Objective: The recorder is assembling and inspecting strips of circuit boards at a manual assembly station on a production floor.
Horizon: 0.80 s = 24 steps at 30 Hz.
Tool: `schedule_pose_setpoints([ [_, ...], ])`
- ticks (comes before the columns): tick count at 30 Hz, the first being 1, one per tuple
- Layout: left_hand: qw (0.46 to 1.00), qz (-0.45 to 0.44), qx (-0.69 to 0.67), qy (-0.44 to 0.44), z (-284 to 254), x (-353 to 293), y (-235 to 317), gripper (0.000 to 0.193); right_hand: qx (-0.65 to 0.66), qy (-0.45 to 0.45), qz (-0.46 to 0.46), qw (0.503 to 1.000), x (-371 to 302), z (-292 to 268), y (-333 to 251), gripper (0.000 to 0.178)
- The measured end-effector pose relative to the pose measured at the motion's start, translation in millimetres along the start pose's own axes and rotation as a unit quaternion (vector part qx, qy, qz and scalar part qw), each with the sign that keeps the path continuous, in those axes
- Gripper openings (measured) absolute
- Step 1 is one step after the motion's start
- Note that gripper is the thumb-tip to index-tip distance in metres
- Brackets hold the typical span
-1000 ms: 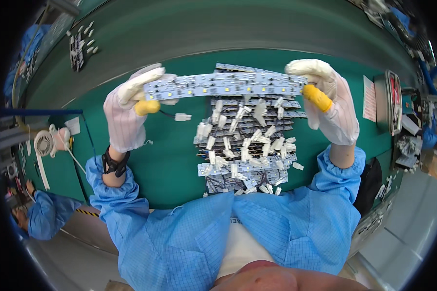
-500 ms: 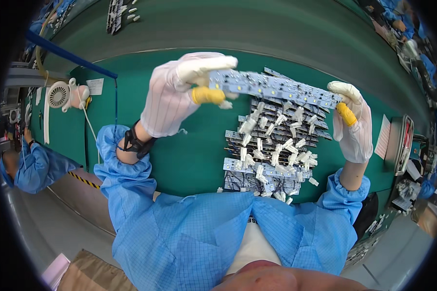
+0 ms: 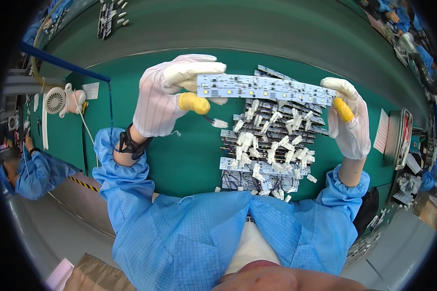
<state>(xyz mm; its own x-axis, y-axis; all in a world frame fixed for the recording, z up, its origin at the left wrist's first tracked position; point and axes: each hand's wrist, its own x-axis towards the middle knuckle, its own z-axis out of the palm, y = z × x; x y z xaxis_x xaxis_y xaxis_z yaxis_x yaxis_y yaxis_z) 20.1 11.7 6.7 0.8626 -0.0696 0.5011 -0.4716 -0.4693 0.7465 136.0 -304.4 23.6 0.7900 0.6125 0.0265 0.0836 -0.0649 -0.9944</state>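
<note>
A long, narrow LED circuit board [image 3: 262,90] is raised above the work table, its face with small yellow LEDs toward me. My left hand [image 3: 167,92], in a striped white glove with a yellow thumb cover, pinches its left end. At the other end, my right hand [image 3: 347,114], gloved alike, is closed on the board. A white connector [image 3: 220,123] dangles on a short dark lead near my left thumb. Beneath and nearer to me lies a stack of similar boards [image 3: 228,164], with many white plugs and dark wires on top.
The green table mat [image 3: 179,169] spreads around the stack. A small fan [image 3: 58,101] stands at the left, near a blue bar [image 3: 65,61]. On the right are a paper sheet [image 3: 382,131] and a metal-edged tray [image 3: 398,138]. A co-worker in blue [image 3: 39,169] sits far left.
Both hands have shifted slightly left with the board, which now appears sharp instead of blurred. The connector hanging by my left thumb has swung lower and shows plainly.
</note>
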Motion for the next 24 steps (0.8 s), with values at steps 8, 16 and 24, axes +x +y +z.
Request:
schedule_pose_setpoints([
  [8, 0.988, -0.148, -0.016, 0.045, 6, 4, 9, 0.037, -0.011, 0.011, -0.006, 1.000, -9, 8, -10, 0.064],
  [16, 0.979, -0.197, 0.058, 0.011, 6, 7, -4, 0.042, -0.008, -0.072, 0.003, 0.997, -17, 4, -15, 0.053],
  [24, 0.981, -0.146, -0.127, -0.024, 3, -9, -1, 0.054, -0.001, -0.015, -0.005, 1.000, 2, 1, 2, 0.057],
])
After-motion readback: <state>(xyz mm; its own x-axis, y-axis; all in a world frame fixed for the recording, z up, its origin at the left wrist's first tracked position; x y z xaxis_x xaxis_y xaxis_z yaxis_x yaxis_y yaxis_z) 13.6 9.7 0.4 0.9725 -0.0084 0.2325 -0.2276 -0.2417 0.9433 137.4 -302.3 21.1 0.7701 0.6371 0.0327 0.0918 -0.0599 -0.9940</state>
